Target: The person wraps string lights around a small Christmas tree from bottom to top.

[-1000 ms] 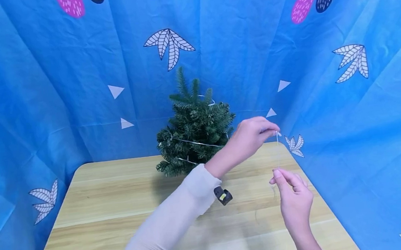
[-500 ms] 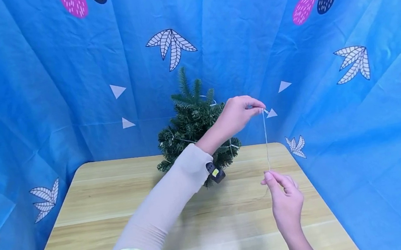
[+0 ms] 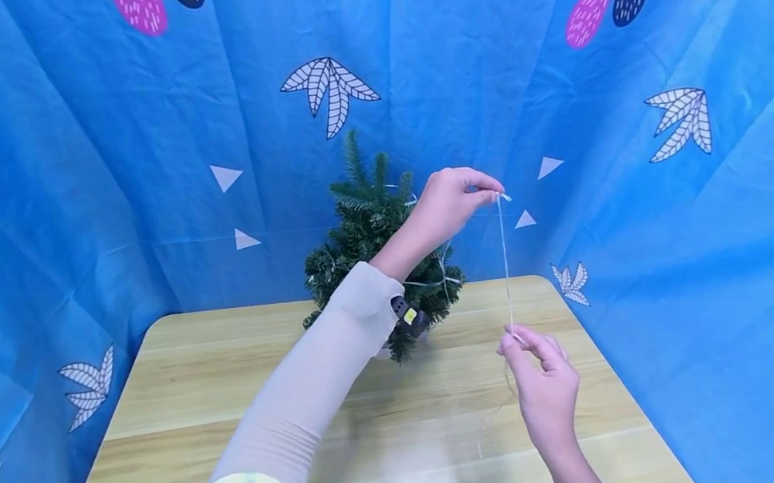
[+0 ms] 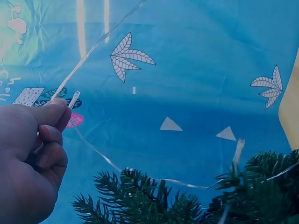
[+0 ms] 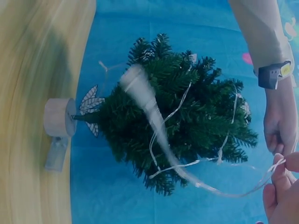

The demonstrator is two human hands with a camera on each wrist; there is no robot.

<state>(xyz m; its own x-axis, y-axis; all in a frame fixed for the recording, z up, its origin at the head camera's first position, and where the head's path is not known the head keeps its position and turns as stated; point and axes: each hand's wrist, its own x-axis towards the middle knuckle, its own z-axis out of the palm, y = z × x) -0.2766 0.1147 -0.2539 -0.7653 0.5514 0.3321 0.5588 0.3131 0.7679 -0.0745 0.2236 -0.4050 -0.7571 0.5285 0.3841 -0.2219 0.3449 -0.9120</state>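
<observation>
A small artificial Christmas tree [image 3: 362, 216] stands at the back of the table, with a thin string of fairy lights [image 4: 187, 185] wound round its branches. Up beside the tree's right side, my left hand [image 3: 453, 199] pinches the wire between thumb and forefinger, a small clear bulb [image 4: 74, 99] sticking out past the fingertips. Below it, my right hand [image 3: 548, 383] pinches the same strand. Between both hands the wire [image 3: 505, 259] runs almost straight. In the right wrist view a loose length with a blurred bulb [image 5: 138, 84] hangs from my right hand [image 5: 287, 198], close to the camera.
The tree rests on a pale round base [image 5: 57, 117] with a small clear piece beside it. A patterned blue cloth [image 3: 164, 140] rises behind and beside the wooden table [image 3: 181, 396]. My left forearm [image 3: 319, 395] crosses in front of the tree.
My left hand has risen and shifted left, drawing the wire longer between the hands. My right hand has moved slightly left, with its pinch kept.
</observation>
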